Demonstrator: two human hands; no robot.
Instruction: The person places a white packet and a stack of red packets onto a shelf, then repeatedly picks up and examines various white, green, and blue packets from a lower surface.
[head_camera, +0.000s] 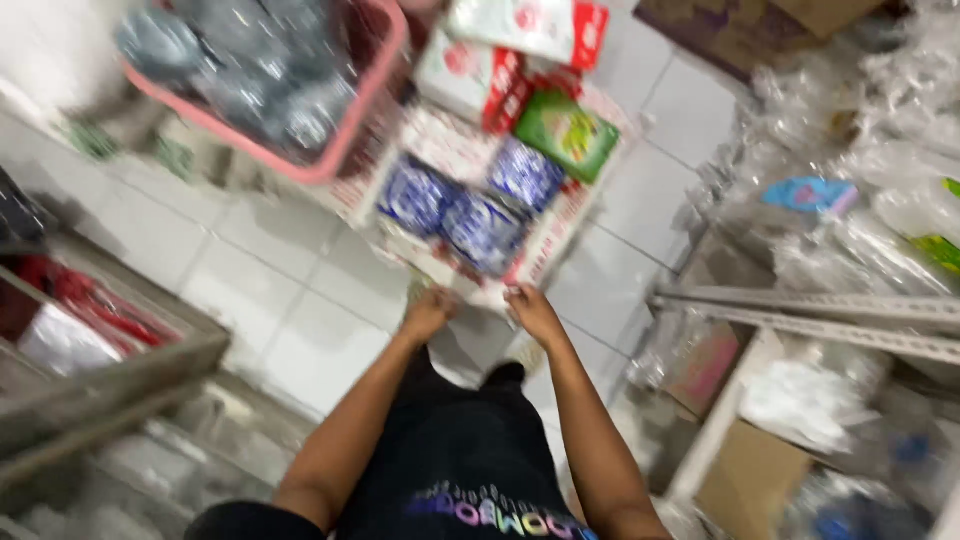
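Both the left hand and the right hand are closed on the near edge of the cardboard box, whose blue packets just beyond them could spill if it tips.

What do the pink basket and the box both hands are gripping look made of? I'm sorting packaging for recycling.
The pink basket looks like moulded plastic: a smooth, even-coloured rim with rounded corners. The box that the left hand and right hand grip at its near edge looks like printed cardboard, with thin, flat white walls bearing red print. Motion blur leaves both judgements uncertain.
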